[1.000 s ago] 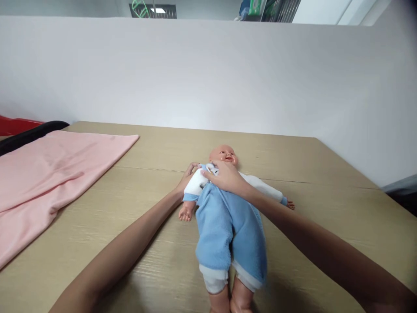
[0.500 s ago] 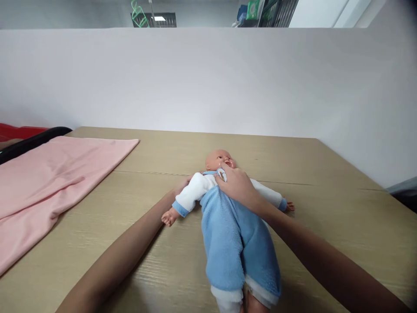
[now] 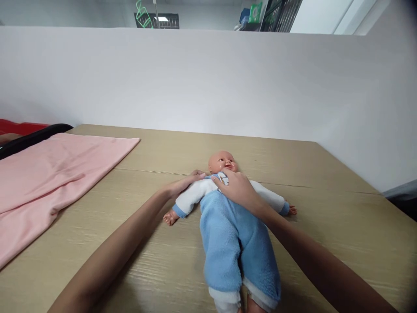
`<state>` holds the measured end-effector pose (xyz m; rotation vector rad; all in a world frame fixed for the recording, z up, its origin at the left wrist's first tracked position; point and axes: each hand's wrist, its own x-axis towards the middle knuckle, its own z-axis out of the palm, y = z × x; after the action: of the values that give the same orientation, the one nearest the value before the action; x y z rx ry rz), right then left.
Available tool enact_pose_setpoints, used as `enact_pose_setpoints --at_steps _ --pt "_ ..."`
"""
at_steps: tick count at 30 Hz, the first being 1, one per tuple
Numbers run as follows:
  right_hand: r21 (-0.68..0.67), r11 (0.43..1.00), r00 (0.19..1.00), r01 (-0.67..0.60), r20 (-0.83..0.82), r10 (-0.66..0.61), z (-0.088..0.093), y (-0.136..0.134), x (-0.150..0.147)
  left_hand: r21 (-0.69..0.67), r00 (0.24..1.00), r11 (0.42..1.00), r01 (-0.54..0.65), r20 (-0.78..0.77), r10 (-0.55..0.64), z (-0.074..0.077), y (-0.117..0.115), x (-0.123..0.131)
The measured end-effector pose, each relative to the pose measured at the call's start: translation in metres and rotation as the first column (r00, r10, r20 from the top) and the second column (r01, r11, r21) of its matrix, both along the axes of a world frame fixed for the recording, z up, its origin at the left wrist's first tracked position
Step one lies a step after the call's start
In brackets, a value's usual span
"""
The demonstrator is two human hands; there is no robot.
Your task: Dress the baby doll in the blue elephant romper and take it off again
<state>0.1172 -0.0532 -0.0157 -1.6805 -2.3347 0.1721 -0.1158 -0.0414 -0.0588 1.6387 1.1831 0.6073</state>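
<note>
A baby doll (image 3: 224,226) lies on its back on the table, head away from me, in a fuzzy light-blue outfit with white sleeves and blue cuffs. Its arms are spread to both sides. My right hand (image 3: 239,189) lies over the upper chest, thumb and fingers closed about the collar (image 3: 223,177) just below the chin; the doll's body hides some of these fingers. At the shoulder on the left side, my left hand (image 3: 189,180) has its bent fingers against the collar and neck, with the fingertips partly hidden. The doll's feet are cut off by the lower edge.
A pink cloth (image 3: 58,174) is spread over the left of the wooden table (image 3: 156,269). Behind it are a black curved edge (image 3: 42,134) and something red (image 3: 19,127). A white partition (image 3: 195,82) closes off the far side; a dark object (image 3: 404,198) sits at the right edge.
My left hand has come up from behind the doll's arm to the top of its shoulder. My right hand has slid slightly off the chin, and the doll's face shows more.
</note>
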Motion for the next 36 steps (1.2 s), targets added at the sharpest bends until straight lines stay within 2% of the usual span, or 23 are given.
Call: enact_pose_setpoints --at_steps 3,6,9,12,15,18,23,25,28,30,32,34,36 --pt "0.027 1.000 0.998 0.008 0.056 -0.009 0.001 -0.002 0.002 -0.050 0.974 0.981 0.188 -0.121 -0.193 0.014 -0.004 -0.019" --pt "0.051 0.998 0.987 0.036 0.152 -0.043 0.002 -0.006 0.005 -0.063 0.933 0.972 0.228 -0.270 -0.237 0.021 -0.005 -0.031" --pt "0.072 0.995 0.976 0.066 0.201 -0.079 0.001 -0.010 0.008 -0.066 0.915 0.960 0.272 -0.291 -0.279 0.023 -0.004 -0.032" --pt "0.058 0.996 0.987 0.066 0.145 -0.074 -0.001 -0.013 0.013 -0.063 0.907 0.953 0.296 -0.295 -0.301 0.023 -0.003 -0.030" --pt "-0.006 1.000 0.998 0.016 -0.053 -0.016 -0.005 -0.013 0.028 -0.063 0.899 0.953 0.297 -0.318 -0.301 0.022 -0.002 -0.030" --pt "-0.121 0.989 0.972 -0.080 -0.231 0.051 -0.008 -0.013 0.056 -0.063 0.892 0.948 0.313 -0.324 -0.316 0.017 0.000 -0.030" --pt "-0.197 0.967 0.927 -0.159 -0.366 0.078 -0.019 -0.023 0.115 -0.078 0.867 0.933 0.353 -0.349 -0.357 0.019 0.000 -0.030" --pt "-0.130 0.983 0.917 -0.126 -0.393 0.066 -0.027 -0.030 0.141 -0.076 0.853 0.935 0.346 -0.390 -0.347 0.027 -0.003 -0.031" --pt "0.135 0.991 0.946 -0.026 -0.318 0.068 -0.045 -0.040 0.182 0.040 0.868 0.957 0.286 -0.435 -0.241 0.045 -0.013 -0.029" --pt "0.226 0.974 0.964 -0.025 -0.252 0.083 -0.059 -0.045 0.208 0.214 0.899 0.952 0.221 -0.422 -0.114 0.056 -0.022 -0.015" --pt "0.193 0.980 0.971 -0.054 -0.217 0.097 -0.074 -0.048 0.229 0.407 0.929 0.897 0.173 -0.369 -0.011 0.063 -0.029 0.012" --pt "0.114 0.991 0.962 -0.071 -0.255 0.098 -0.087 -0.050 0.243 0.541 0.946 0.816 0.205 -0.322 -0.024 0.062 -0.033 0.051" --pt "0.045 0.997 0.934 -0.066 -0.348 0.078 -0.095 -0.051 0.249 0.601 0.917 0.728 0.331 -0.385 -0.099 0.054 -0.031 0.094"
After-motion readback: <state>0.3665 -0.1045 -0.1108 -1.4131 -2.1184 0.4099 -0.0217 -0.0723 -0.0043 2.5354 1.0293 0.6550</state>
